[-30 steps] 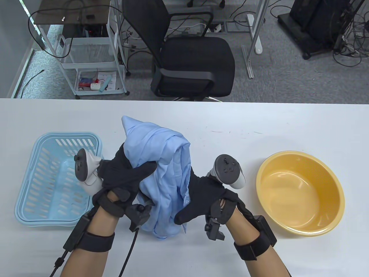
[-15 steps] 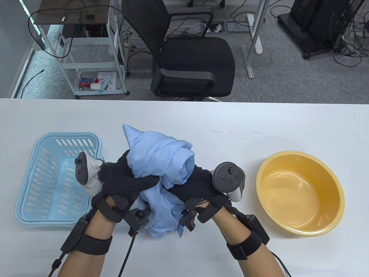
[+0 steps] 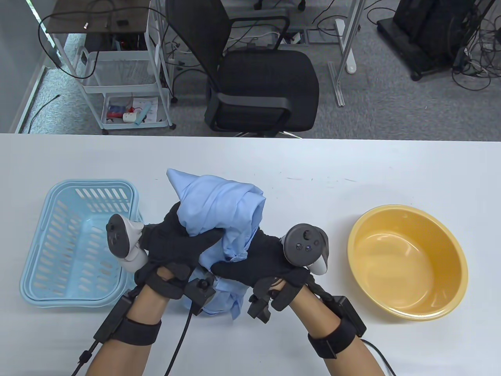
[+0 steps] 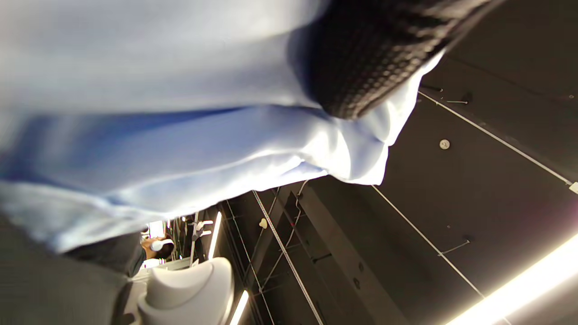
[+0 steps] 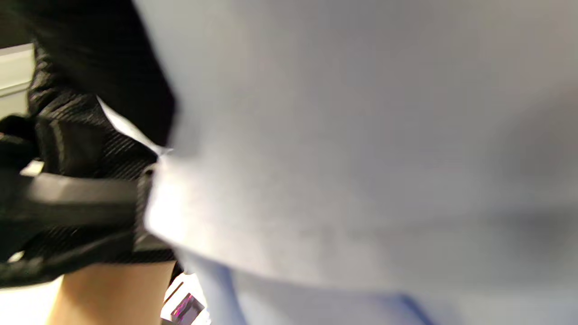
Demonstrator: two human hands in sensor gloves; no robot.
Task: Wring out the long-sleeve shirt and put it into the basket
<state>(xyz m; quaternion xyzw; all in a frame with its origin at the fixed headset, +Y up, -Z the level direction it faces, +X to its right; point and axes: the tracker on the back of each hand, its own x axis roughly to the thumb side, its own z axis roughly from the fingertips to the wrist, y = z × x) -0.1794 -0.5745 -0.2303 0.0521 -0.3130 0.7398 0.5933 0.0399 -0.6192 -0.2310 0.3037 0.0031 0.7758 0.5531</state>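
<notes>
Since a second ago: right hand [image 3: 258, 260] rolled palm-down over the long-sleeve shirt [image 3: 219, 207], thumb now tucked across the cloth; left hand [image 3: 176, 244] shifted slightly toward 3 o'clock, grip kept. Shirt bunched tighter, twisted between both gloves, held above the bench [image 3: 352, 164] near centre, tail hanging toward 6 o'clock. Fingers of both hands curled round the fabric, left thumb [image 3: 207, 237] pressed over the top fold. Wrist views filled with blue cloth, blurred. Basket [image 3: 51, 290] at 9 o'clock from the shirt, nothing in it; yellow basin [image 3: 407, 262] at 3 o'clock. Judged mid-wring; transfer to basket not yet begun.
</notes>
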